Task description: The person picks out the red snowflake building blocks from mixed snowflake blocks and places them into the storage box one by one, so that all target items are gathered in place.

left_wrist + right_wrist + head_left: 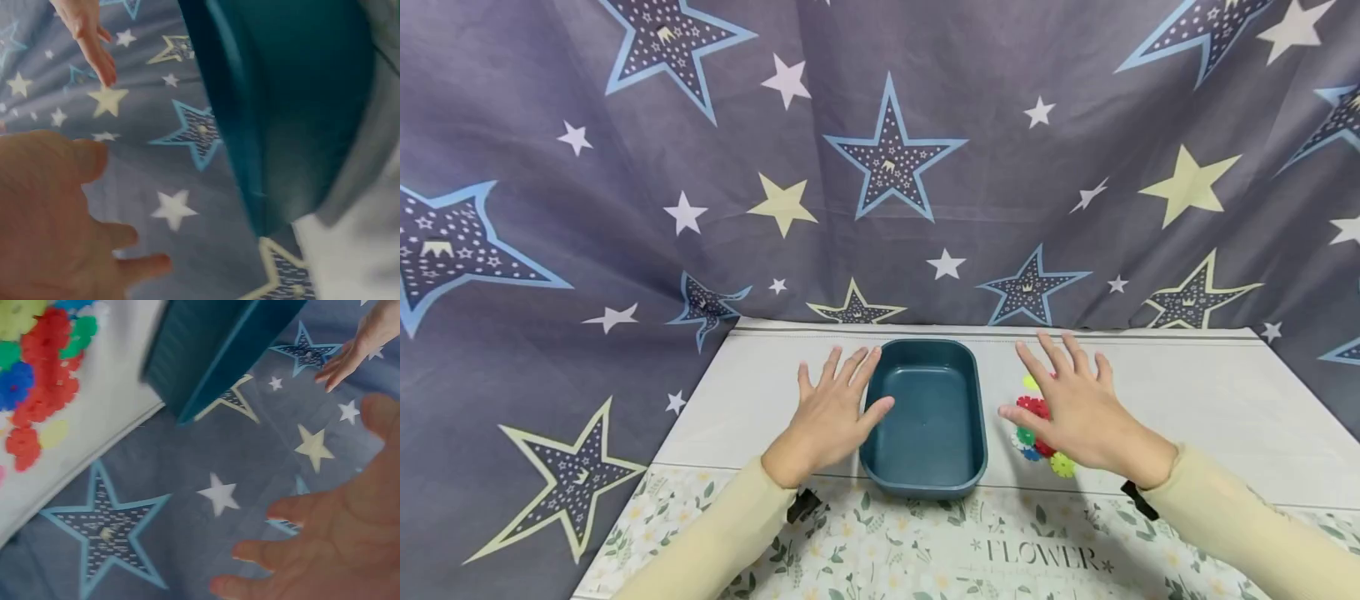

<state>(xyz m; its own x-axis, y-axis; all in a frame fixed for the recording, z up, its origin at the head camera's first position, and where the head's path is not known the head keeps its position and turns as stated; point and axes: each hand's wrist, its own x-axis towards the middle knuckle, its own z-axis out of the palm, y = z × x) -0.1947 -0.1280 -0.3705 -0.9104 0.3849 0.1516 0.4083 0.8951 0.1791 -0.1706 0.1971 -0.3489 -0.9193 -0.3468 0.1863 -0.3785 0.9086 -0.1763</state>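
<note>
A dark teal rectangular bin [925, 417] stands upright on the table between my two hands, with nothing visible inside. My left hand [831, 417] hovers at its left side with fingers spread, overlapping the rim in the head view. Over on the right, my right hand [1086, 412] is held palm down, fingers spread, above a small pile of colourful flower-shaped plastic discs [1063, 464]. Red, green, blue, white and yellow-green discs [44, 369] show in the right wrist view; in the head view the hand partly covers the pile. Neither hand holds anything.
The table has a white cloth [1217, 400] at the back and a floral strip with the word FLOWER [1041, 554] along the front. A grey curtain with stars [985, 100] hangs behind and beside it. Dark bands [805, 505] circle both wrists.
</note>
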